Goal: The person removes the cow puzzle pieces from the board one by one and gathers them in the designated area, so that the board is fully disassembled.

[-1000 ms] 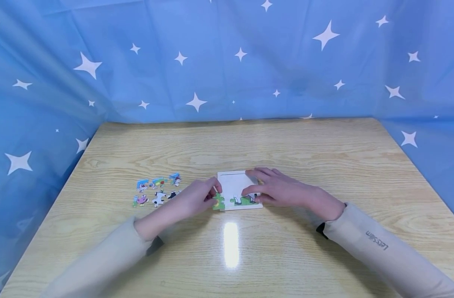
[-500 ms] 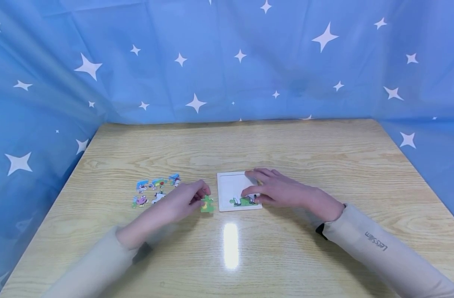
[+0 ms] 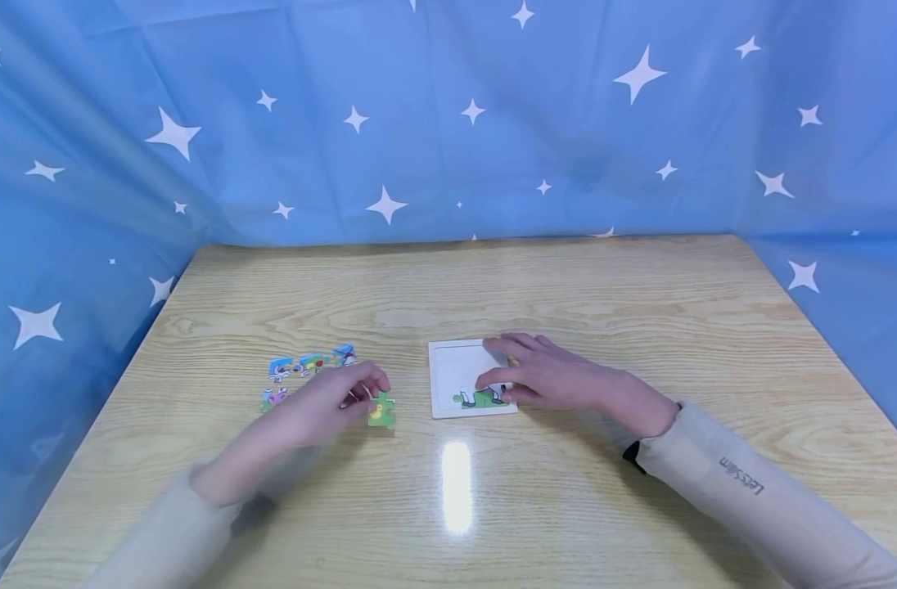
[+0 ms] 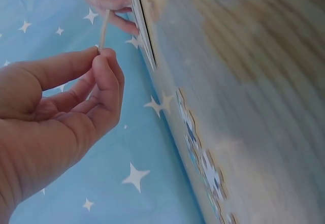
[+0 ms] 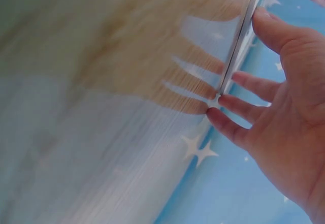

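Note:
Between thumb and fingertips, my left hand (image 3: 323,405) pinches a green puzzle piece (image 3: 381,411) with a yellow figure on it, to the left of the puzzle board. In the left wrist view the same puzzle piece (image 4: 103,30) shows edge-on, raised off the table. My right hand (image 3: 555,372) rests on the right side of the white puzzle board (image 3: 456,360), fingers spread. Along the board's lower edge lie fitted pieces (image 3: 481,398) with green ground and animal legs, partly covered by that hand. The right wrist view has the right hand (image 5: 284,92) touching the board's edge.
Several loose puzzle pieces (image 3: 312,362) lie on the wooden table (image 3: 566,491) at the left, some hidden behind the left hand. A blue curtain (image 3: 434,155) with white stars stands behind the table and at its sides.
My left hand has moved left, away from the board, carrying the green puzzle piece from the board's lower left corner. The right hand has stayed on the board.

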`<state>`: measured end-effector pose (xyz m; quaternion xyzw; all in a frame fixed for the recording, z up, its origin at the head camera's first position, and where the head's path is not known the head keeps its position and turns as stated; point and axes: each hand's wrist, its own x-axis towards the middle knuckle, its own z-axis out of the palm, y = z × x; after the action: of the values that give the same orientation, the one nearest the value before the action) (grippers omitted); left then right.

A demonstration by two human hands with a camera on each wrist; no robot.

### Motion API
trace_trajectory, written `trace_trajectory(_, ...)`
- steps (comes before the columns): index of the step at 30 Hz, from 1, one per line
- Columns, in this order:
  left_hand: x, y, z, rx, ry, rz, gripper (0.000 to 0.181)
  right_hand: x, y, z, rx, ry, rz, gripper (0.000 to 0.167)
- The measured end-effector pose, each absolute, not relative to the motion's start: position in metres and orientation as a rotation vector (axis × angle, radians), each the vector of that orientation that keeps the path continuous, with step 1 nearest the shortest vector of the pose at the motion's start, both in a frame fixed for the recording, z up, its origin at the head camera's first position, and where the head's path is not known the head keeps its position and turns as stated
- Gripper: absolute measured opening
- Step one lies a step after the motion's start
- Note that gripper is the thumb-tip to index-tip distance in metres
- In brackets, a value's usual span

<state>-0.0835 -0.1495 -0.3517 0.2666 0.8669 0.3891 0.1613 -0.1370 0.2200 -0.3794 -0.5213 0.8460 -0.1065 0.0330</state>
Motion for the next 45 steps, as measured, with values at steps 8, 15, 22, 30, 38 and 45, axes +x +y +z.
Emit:
trace_trajectory(8, -0.082, -0.171, -0.35, 0.738, 2.475, 1.106, 0.018, -0.137, 0.219, -0.379, -1.606, 2.603, -0.325, 0.032)
trace_trajectory(15, -0.083, -0.189, -0.351, 0.8, 2.443, 1.087, 0.018, -0.138, 0.22, -0.381, -1.602, 2.606, -0.328, 0.032)
trace_trajectory(22, -0.083, -0.212, -0.351, 0.823, 2.408, 1.053, 0.019, -0.138, 0.22, -0.381, -1.603, 2.605, -0.325, 0.032)
trace_trajectory(30, -0.085, -0.238, -0.348, 0.779, 2.419, 1.036, 0.021, -0.138, 0.22, -0.38, -1.571, 2.602, -0.336, 0.032)
trace_trajectory(38, -0.087, -0.254, -0.351, 0.801, 2.398, 1.02, 0.02, -0.138, 0.22, -0.38, -1.579, 2.6, -0.338, 0.032)
trace_trajectory(45, -0.089, -0.266, -0.35, 0.79, 2.388, 0.988, 0.02, -0.138, 0.221, -0.38, -1.583, 2.604, -0.336, 0.032)
